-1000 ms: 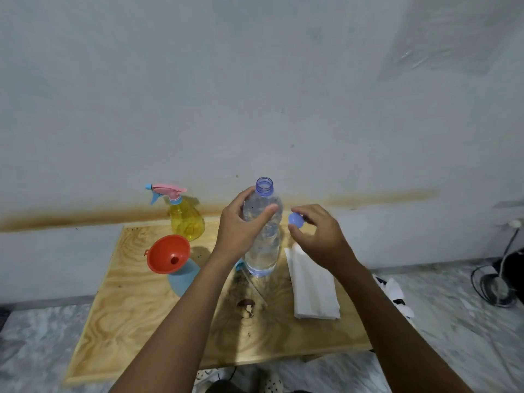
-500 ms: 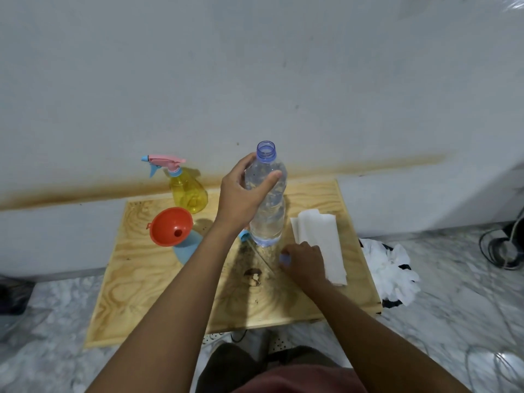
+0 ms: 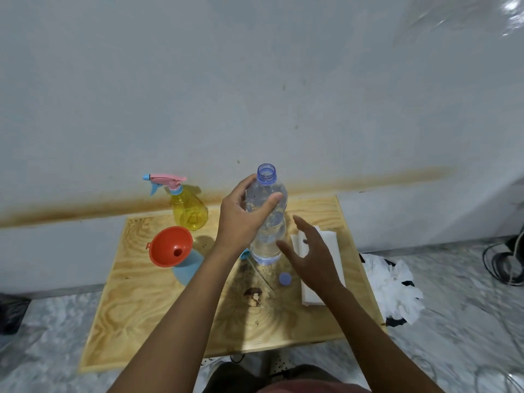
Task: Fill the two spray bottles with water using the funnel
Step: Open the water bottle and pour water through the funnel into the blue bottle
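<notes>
My left hand (image 3: 241, 215) grips a clear water bottle (image 3: 268, 222) around its upper body; the bottle stands upright and uncapped, lifted slightly over the wooden table (image 3: 158, 316). Its blue cap (image 3: 285, 278) lies on the table just below the bottle. My right hand (image 3: 309, 256) hovers open beside the bottle's lower half, fingers spread, holding nothing. An orange funnel (image 3: 171, 246) sits in the neck of a blue spray bottle (image 3: 187, 269) with no sprayer on it, left of my left arm. A yellow spray bottle (image 3: 188, 208) with a pink and blue trigger head stands near the wall.
A folded white cloth (image 3: 329, 242) lies on the table's right side under my right hand. A small blue piece (image 3: 244, 254) peeks out behind my left wrist. Crumpled white plastic (image 3: 394, 287) sits on the floor to the right, and cables (image 3: 507, 262) lie at the far right.
My right hand put the blue cap down on the table, then rose open beside the bottle. My left hand kept the bottle upright. The view tilted downward.
</notes>
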A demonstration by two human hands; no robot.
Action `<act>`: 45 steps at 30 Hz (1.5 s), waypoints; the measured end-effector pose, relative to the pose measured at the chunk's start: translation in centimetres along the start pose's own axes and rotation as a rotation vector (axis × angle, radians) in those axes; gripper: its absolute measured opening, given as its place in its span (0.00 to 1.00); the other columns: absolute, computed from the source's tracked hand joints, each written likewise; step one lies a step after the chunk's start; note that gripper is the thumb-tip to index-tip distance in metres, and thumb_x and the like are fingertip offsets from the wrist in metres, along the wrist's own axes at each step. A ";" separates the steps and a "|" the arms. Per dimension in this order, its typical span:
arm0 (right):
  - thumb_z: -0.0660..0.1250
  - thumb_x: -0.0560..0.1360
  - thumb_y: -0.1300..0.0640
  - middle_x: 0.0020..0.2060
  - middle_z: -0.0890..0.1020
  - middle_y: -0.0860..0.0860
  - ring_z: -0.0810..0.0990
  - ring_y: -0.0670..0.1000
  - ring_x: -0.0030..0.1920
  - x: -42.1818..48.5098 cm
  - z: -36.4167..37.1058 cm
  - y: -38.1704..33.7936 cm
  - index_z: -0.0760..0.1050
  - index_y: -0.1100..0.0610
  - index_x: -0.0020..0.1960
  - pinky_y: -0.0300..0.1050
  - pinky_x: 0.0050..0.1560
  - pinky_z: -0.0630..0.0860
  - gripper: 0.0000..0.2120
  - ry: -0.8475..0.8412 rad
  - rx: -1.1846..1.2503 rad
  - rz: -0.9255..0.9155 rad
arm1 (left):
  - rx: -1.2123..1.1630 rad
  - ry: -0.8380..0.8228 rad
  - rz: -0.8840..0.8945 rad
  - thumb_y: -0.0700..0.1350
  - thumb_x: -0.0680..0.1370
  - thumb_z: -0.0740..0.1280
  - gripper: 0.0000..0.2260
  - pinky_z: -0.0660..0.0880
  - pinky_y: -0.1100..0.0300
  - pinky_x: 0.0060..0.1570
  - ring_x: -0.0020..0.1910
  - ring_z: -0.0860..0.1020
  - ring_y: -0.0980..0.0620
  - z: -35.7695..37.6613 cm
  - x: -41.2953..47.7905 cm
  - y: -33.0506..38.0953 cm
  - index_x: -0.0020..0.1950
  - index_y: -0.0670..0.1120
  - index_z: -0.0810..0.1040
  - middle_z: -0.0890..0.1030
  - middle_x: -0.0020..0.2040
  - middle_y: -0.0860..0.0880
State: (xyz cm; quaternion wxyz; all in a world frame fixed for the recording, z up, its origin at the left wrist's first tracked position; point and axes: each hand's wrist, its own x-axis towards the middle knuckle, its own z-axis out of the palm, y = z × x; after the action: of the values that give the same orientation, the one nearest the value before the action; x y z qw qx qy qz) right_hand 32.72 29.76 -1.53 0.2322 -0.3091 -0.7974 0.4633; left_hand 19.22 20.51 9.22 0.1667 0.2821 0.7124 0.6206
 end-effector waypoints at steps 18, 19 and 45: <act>0.77 0.64 0.44 0.65 0.72 0.52 0.76 0.45 0.61 5.6 5.1 -3.8 0.52 0.54 0.74 0.48 0.54 0.81 0.49 0.210 0.125 -0.305 | 0.044 -0.110 -0.075 0.47 0.73 0.76 0.25 0.79 0.65 0.52 0.56 0.81 0.62 -1.7 0.6 0.8 0.68 0.50 0.77 0.84 0.56 0.59; 0.77 0.64 0.44 0.65 0.74 0.54 0.77 0.46 0.60 5.7 5.1 -4.0 0.52 0.52 0.74 0.47 0.54 0.80 0.48 0.210 0.119 -0.297 | 0.039 -0.102 -0.079 0.47 0.72 0.77 0.25 0.79 0.65 0.51 0.55 0.81 0.62 -1.7 0.7 0.8 0.68 0.51 0.77 0.84 0.56 0.59; 0.76 0.71 0.56 0.59 0.76 0.30 0.80 0.39 0.57 8.0 0.0 -12.5 0.62 0.33 0.69 0.36 0.55 0.78 0.36 -0.314 0.249 -0.309 | 0.302 0.427 -0.308 0.50 0.76 0.73 0.22 0.72 0.50 0.66 0.65 0.75 0.49 -16.4 -2.9 -4.6 0.68 0.50 0.76 0.78 0.64 0.49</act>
State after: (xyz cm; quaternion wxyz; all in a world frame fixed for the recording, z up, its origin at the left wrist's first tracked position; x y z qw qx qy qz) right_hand 23.63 30.66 10.16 0.2097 -0.0767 -0.7983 0.5593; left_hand 10.94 5.45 7.24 0.0616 0.0556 0.8498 0.5205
